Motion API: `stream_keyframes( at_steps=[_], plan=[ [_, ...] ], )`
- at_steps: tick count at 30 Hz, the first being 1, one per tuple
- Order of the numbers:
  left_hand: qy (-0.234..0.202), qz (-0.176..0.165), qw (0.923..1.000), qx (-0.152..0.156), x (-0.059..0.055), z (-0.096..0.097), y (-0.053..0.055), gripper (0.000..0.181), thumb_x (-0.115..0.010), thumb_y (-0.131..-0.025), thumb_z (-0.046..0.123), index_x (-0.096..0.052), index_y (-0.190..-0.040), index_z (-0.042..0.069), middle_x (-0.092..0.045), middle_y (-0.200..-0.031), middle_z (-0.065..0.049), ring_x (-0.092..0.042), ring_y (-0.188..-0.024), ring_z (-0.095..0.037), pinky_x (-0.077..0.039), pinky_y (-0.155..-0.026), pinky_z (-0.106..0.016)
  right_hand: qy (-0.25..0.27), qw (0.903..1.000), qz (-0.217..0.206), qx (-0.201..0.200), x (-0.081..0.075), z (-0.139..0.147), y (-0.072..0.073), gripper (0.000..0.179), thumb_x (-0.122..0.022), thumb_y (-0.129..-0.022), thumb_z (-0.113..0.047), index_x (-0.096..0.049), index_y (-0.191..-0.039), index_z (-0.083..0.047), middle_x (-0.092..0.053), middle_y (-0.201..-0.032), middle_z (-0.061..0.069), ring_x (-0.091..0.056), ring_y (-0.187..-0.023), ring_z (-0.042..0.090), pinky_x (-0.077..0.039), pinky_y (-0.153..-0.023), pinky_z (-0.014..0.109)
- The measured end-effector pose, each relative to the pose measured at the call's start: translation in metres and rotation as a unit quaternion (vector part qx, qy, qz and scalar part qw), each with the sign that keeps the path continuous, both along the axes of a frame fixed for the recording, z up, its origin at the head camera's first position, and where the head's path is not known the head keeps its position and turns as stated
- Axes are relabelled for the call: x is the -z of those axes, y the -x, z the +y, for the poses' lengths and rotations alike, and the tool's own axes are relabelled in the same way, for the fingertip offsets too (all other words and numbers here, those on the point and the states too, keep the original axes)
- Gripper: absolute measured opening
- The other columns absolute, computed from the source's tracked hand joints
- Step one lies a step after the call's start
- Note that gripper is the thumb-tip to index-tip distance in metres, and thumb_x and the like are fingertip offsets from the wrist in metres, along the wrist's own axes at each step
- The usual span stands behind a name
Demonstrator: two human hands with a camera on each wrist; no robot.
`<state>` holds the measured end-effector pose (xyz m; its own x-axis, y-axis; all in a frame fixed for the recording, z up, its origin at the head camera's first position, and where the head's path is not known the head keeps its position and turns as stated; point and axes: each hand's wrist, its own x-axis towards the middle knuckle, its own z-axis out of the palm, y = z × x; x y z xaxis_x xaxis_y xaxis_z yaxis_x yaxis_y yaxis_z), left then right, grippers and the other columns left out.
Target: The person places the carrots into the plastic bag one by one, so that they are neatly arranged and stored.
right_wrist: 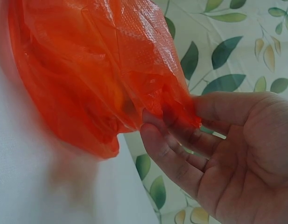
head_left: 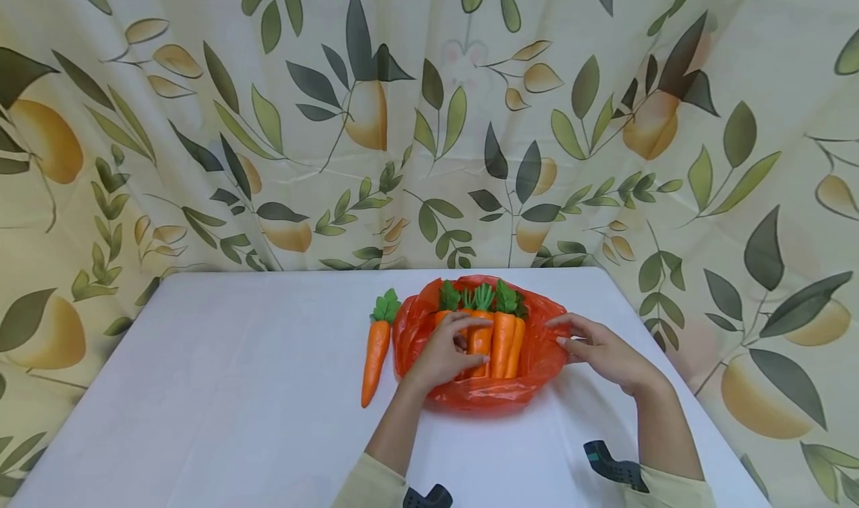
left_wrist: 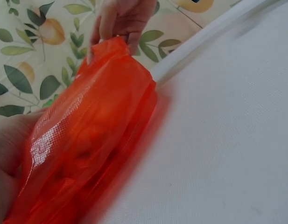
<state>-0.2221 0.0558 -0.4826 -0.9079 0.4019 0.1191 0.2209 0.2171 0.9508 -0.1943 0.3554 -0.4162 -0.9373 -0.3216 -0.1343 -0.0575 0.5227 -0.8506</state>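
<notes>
A red plastic bag lies with its mouth open on the table, and several orange carrots with green tops are inside it. My left hand reaches into the bag and holds one carrot, thumb and fingers about its upper part. On the bag's right side, my right hand pinches the rim; in the right wrist view its fingertips grip the thin red plastic. A single carrot lies outside, just left of the bag. The left wrist view shows the bag's outer side, which hides the left fingertips.
The white table stretches left and in front of the bag. Behind it hangs a curtain with fruit and leaf print. Dark straps are on both wrists.
</notes>
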Motion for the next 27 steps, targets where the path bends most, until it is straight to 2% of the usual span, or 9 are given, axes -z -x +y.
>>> stream_keyframes(
  at_steps=[6,12,27],
  plan=[
    [-0.017,-0.009,0.9998,-0.001,-0.0012,-0.0014,-0.0007,0.052,-0.085,-0.087,0.008,-0.07,-0.135,0.022,-0.043,-0.15,-0.002,-0.054,-0.093,-0.019,-0.053,-0.077,-0.024,0.003,1.0,0.002,-0.005,0.0004,0.0,0.0003,0.035,-0.054,-0.107,-0.013,-0.055,-0.14,-0.002,-0.053,-0.139,0.025,-0.066,-0.107,0.033,-0.057,-0.093,0.043],
    [-0.011,-0.008,0.9999,-0.002,-0.0016,-0.0018,0.0,0.053,-0.086,-0.086,0.009,-0.07,-0.134,0.024,-0.048,-0.142,0.002,-0.055,-0.094,-0.017,-0.054,-0.075,-0.024,0.002,0.9999,0.005,-0.009,0.0001,-0.0001,0.0005,0.035,-0.054,-0.107,-0.013,-0.055,-0.14,-0.002,-0.053,-0.138,0.025,-0.066,-0.107,0.033,-0.056,-0.094,0.045],
    [-0.034,-0.012,0.9993,-0.006,-0.0055,-0.0046,-0.0017,0.051,-0.085,-0.086,0.006,-0.07,-0.133,0.019,-0.052,-0.137,0.001,-0.059,-0.094,-0.02,-0.056,-0.073,-0.026,-0.002,1.0,0.003,-0.004,-0.0005,0.0001,-0.0007,0.034,-0.053,-0.108,-0.013,-0.055,-0.14,-0.002,-0.053,-0.138,0.025,-0.066,-0.106,0.033,-0.056,-0.093,0.043]
  ],
)
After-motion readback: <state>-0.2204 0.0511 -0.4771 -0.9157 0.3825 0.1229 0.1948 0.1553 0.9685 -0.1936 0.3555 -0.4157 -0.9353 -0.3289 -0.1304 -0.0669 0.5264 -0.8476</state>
